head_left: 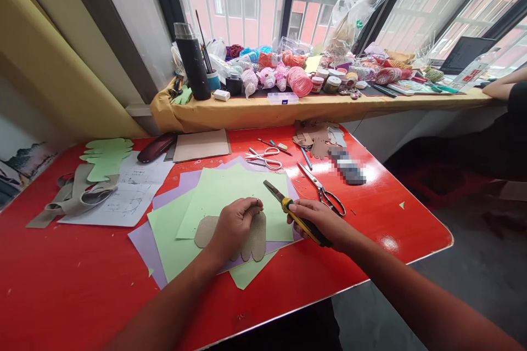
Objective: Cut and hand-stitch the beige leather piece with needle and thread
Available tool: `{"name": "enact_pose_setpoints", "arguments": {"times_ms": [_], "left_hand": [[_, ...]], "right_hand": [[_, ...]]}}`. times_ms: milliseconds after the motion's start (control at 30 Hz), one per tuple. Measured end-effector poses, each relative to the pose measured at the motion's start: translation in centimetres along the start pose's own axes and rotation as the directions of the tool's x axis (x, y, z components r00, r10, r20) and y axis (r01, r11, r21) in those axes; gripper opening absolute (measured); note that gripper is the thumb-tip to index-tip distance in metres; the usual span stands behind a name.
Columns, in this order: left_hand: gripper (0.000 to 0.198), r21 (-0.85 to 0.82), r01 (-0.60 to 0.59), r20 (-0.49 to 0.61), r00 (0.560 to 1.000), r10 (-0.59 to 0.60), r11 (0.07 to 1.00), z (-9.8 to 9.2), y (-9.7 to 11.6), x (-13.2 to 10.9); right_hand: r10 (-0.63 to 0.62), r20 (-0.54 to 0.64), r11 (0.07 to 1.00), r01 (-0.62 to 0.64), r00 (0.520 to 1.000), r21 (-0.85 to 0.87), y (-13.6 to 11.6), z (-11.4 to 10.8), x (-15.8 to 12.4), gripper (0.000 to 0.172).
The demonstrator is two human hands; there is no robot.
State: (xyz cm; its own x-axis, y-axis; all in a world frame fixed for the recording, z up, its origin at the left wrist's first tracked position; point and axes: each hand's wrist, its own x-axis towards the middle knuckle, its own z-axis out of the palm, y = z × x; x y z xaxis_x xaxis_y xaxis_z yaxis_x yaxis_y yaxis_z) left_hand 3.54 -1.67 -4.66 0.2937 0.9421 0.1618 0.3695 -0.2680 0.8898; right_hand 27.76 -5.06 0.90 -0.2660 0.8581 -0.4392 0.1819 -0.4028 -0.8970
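My right hand [315,219] grips pliers [285,204] with yellow and black handles, their dark jaws pointing up and left, above the papers. Closed in a pinch, my left hand [234,225] is just left of the pliers' jaws. A tiny dark bit shows at its fingertips, too small to name. Beneath that hand is a beige, leather-like hand-shaped cutout [258,236], partly covered by it. Green paper sheets [239,186] and purple sheets [144,247] lie stacked under the cutout.
Large scissors [323,189] and white-handled scissors [267,158] lie beyond my hands. Grey-brown scraps [317,137] sit at the back right. Leather strips [72,192] and a drawn-on sheet [132,189] are left. Yarn [298,81] and a thermos [192,63] crowd the sill. Another person's arm [504,85] shows far right.
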Motion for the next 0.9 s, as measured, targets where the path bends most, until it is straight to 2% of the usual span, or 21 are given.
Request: {"name": "enact_pose_setpoints", "arguments": {"times_ms": [100,267,333,467,567,800,900], "left_hand": [[0.021,-0.024,0.016,-0.005,1.0,-0.016,1.0,-0.1,0.1,0.1],[0.022,-0.043,0.014,-0.003,1.0,-0.014,0.999,-0.2,0.4,0.1],[0.022,-0.039,0.008,-0.001,1.0,-0.008,0.999,-0.2,0.4,0.1],[0.022,-0.03,-0.002,-0.004,1.0,0.002,1.0,-0.2,0.3,0.0],[0.022,-0.026,-0.015,-0.001,1.0,0.015,1.0,-0.1,0.3,0.0],[0.023,-0.021,-0.039,-0.01,0.999,0.039,0.999,0.0,0.0,0.0],[0.022,-0.014,-0.049,-0.019,0.999,0.048,0.999,0.1,-0.3,0.0]], "right_hand": [[-0.087,-0.031,0.99,0.083,0.996,-0.113,-1.1,0.2,-0.1,0.045],[-0.263,-0.123,0.918,0.209,0.957,-0.337,-2.9,0.7,0.0,0.045],[-0.27,-0.123,0.922,0.219,0.955,-0.32,-3.2,1.0,-0.1,0.044],[-0.221,-0.078,0.962,0.204,0.972,-0.183,-3.0,1.3,-0.4,0.041],[-0.229,-0.081,0.955,0.207,0.97,-0.213,-2.3,1.4,-0.5,0.041],[-0.323,-0.105,0.822,0.224,0.941,-0.524,-2.4,1.7,-0.5,0.037],[-0.362,-0.127,0.741,0.202,0.924,-0.641,-3.0,2.0,-0.4,0.047]]}}
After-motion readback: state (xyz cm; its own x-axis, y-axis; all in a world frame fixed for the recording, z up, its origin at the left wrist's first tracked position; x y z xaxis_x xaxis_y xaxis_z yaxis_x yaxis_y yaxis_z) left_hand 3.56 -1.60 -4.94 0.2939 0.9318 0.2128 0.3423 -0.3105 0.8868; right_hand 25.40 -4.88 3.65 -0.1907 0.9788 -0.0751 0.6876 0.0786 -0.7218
